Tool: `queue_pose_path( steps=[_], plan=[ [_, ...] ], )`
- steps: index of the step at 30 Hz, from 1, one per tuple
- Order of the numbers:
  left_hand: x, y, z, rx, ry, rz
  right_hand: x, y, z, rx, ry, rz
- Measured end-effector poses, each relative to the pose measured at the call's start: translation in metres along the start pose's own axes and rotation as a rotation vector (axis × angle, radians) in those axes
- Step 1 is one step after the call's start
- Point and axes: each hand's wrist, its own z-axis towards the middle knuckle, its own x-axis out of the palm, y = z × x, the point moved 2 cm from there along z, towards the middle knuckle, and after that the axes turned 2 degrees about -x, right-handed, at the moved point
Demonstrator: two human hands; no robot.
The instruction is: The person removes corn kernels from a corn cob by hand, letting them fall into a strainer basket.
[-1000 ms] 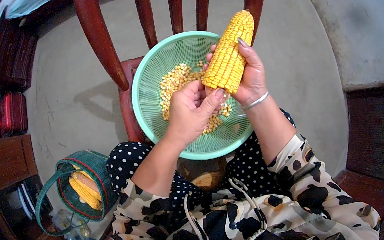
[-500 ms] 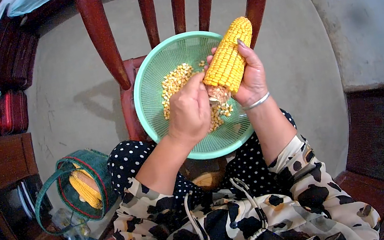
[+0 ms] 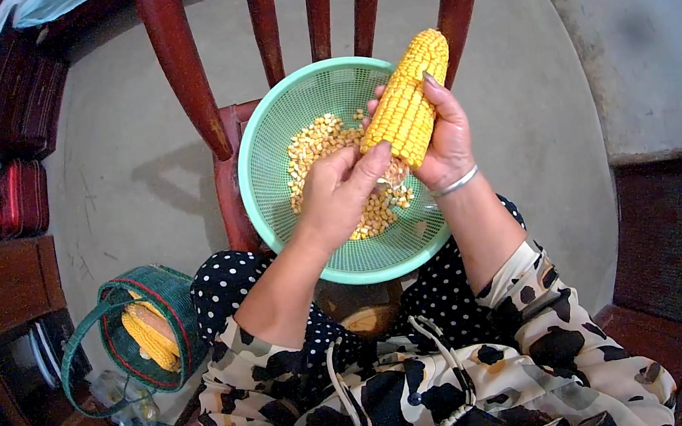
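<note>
A yellow ear of corn is held tilted over a light green mesh basket, its tip pointing up and to the right. My right hand, with a silver bangle at the wrist, wraps round the ear from the right, thumb along its side. At the ear's lower end, where a band of bare cob shows, my left hand is closed, its thumb against the bottom rows of kernels. Its other fingers are partly hidden behind the ear. Loose corn kernels lie in the basket below both hands.
The basket stands on a dark red wooden chair with a slatted back. At my lower left, a dark green woven basket lies tipped, holding corn ears. Nearby are a plastic bag and a red case.
My left hand has turned and opened slightly from a tighter fist, its thumb now stretched onto the lower kernels. My right hand and the ear have barely moved.
</note>
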Motion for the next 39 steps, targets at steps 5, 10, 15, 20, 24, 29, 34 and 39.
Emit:
queue_pose_path(
  steps=[5, 10, 15, 20, 24, 29, 34, 39],
  plan=[
    [0.002, 0.000, -0.003, -0.068, 0.083, 0.015, 0.002, 0.000, -0.001, 0.013, 0.031, 0.021],
    [0.008, -0.002, -0.003, 0.014, 0.059, -0.104, 0.001, 0.004, -0.001, -0.002, 0.028, 0.022],
    [0.005, -0.007, -0.005, -0.014, 0.094, -0.170, 0.005, 0.006, 0.000, -0.019, 0.093, -0.013],
    [-0.003, -0.001, 0.000, -0.078, 0.149, -0.095, 0.000, 0.006, 0.001, 0.015, 0.063, 0.031],
    [-0.006, -0.007, -0.003, -0.107, 0.089, -0.089, 0.001, 0.003, 0.000, 0.003, 0.049, 0.005],
    [-0.008, -0.011, -0.003, -0.052, -0.022, -0.093, 0.002, 0.005, -0.001, 0.004, 0.110, 0.066],
    [-0.010, -0.001, -0.002, 0.030, -0.052, 0.022, 0.004, 0.004, -0.001, -0.002, 0.093, 0.060],
    [-0.015, -0.002, 0.001, -0.056, -0.135, 0.078, 0.006, 0.001, -0.002, -0.014, -0.024, 0.004]
  ],
)
